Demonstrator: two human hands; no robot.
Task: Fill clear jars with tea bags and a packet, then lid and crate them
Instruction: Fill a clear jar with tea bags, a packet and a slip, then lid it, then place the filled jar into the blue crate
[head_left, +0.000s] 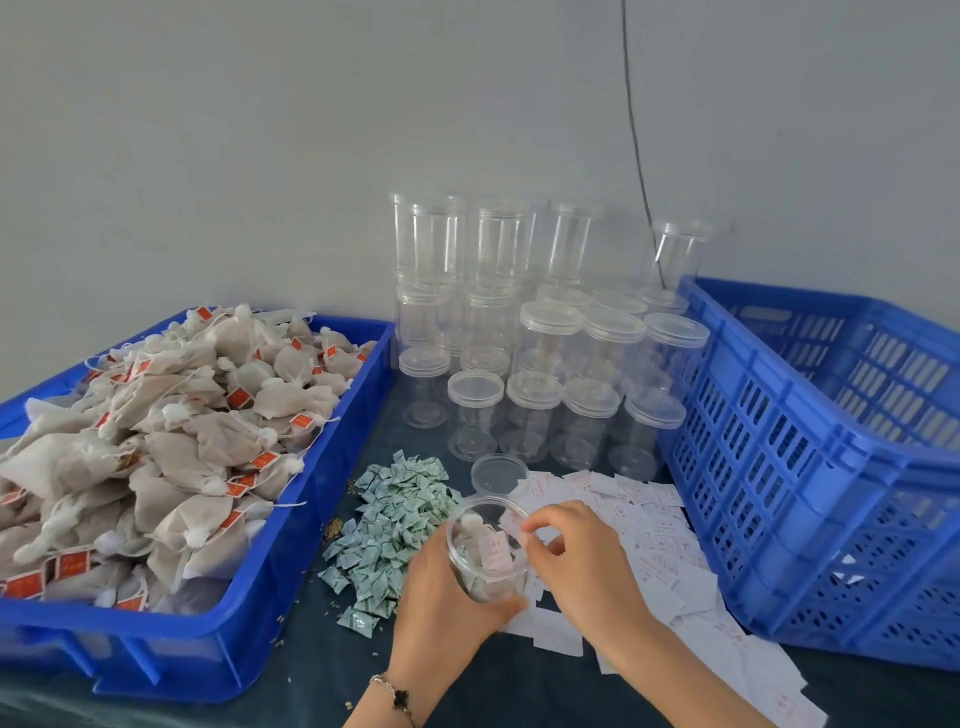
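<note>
Still on the filling step: left hand (441, 597) is wrapping its grip around the open jar (488, 545) over the bench while right hand (576, 551) is pinching at its rim, so I'm guessing the lid (498, 473) lying just behind is next.

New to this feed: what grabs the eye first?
Probably the blue tray on the left, heaped with tea bags, and the cluster of clear lidded jars stacked against the back wall. Front and centre, the left hand holds an open jar while the right hand works at its mouth, between a pile of green packets and scattered white slips. A big blue crate sits at right.
</note>
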